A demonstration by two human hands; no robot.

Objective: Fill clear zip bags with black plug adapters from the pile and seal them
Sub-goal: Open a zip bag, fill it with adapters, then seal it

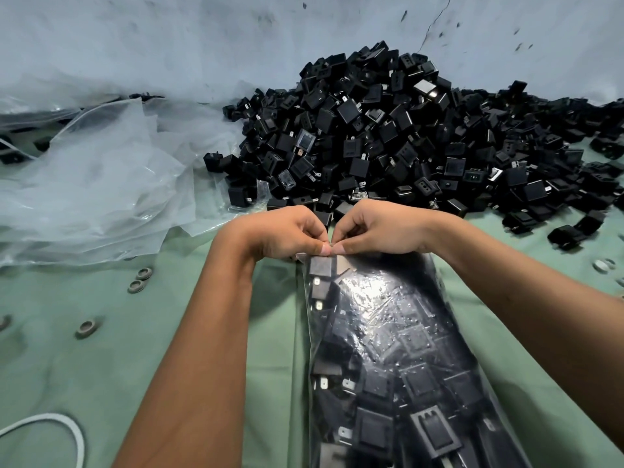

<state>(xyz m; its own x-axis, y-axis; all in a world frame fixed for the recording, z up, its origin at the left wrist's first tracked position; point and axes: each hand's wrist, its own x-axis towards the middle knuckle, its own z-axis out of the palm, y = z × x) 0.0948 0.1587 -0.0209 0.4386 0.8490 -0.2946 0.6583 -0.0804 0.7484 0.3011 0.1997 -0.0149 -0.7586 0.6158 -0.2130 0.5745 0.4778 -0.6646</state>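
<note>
A long clear zip bag (398,349) full of black plug adapters lies on the green cloth, running from the bottom edge up to my hands. My left hand (287,233) and my right hand (374,228) meet at the bag's far end, thumbs and forefingers pinching its zip strip side by side. Just behind my hands rises the big pile of loose black plug adapters (405,136), spreading to the right edge.
A heap of empty clear bags (94,170) lies at the left. Small grey rings (140,280) are scattered on the green cloth (101,366). A white cable loop (67,430) lies at the bottom left. A pale wall stands behind the pile.
</note>
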